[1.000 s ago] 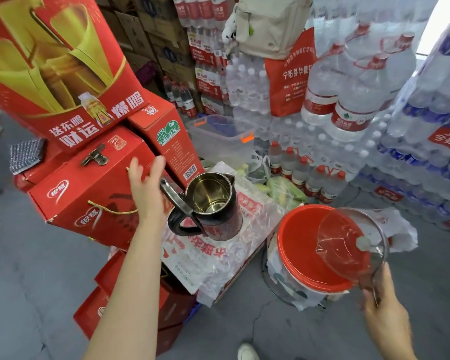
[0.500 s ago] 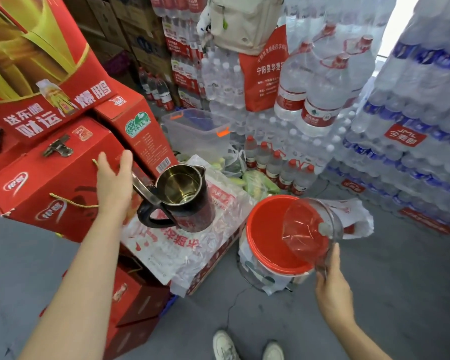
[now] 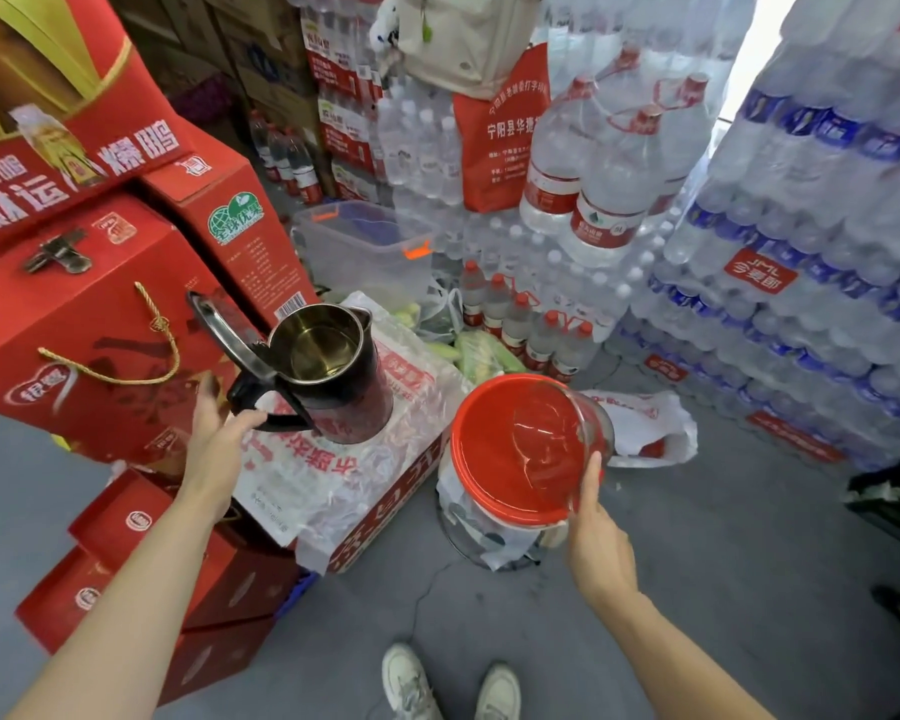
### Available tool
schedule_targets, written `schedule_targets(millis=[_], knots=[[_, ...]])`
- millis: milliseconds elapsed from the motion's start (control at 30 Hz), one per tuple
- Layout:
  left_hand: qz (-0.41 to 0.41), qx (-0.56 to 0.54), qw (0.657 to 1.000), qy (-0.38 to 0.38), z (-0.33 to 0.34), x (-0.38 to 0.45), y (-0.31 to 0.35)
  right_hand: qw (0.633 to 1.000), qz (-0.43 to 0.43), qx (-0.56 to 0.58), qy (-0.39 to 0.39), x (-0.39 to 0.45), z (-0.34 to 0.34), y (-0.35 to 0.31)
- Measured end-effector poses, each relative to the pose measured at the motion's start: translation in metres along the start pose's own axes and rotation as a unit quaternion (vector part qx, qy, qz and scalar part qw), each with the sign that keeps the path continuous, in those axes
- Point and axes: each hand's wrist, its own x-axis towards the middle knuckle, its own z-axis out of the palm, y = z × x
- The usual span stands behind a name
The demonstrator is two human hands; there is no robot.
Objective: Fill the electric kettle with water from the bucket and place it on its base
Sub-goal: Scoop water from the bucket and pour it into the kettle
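Left grip (image 3: 218, 439) spread wide, thumb touching kettle (image 3: 333, 371) handle, right grip (image 3: 596, 532) pinching clear lid (image 3: 554, 439) over red bucket (image 3: 461, 472).

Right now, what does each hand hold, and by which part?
The right hand pinches the clear lid by its near rim. The left hand holds nothing; it is open beside the kettle handle.
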Motion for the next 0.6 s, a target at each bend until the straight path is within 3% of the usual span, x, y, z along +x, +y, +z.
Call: schedule_targets(millis=[133,233,433,600], knots=[[0.014,0.019,1.0,-0.015,0.004,0.008,-0.007,0.999,0.014,-0.038,-0.005,0.007,0.008,0.003],[0.07,0.049,0.996,-0.026,0.01,0.012,-0.007,0.999,0.019,-0.045,-0.008,0.009,0.013,0.002],[0.119,0.192,0.974,-0.027,0.012,0.037,-0.013,0.996,0.068,0.053,-0.014,0.022,0.023,0.0],[0.092,0.177,0.978,-0.06,0.004,0.058,-0.015,0.978,0.1,0.183,-0.016,0.029,0.028,-0.002]])
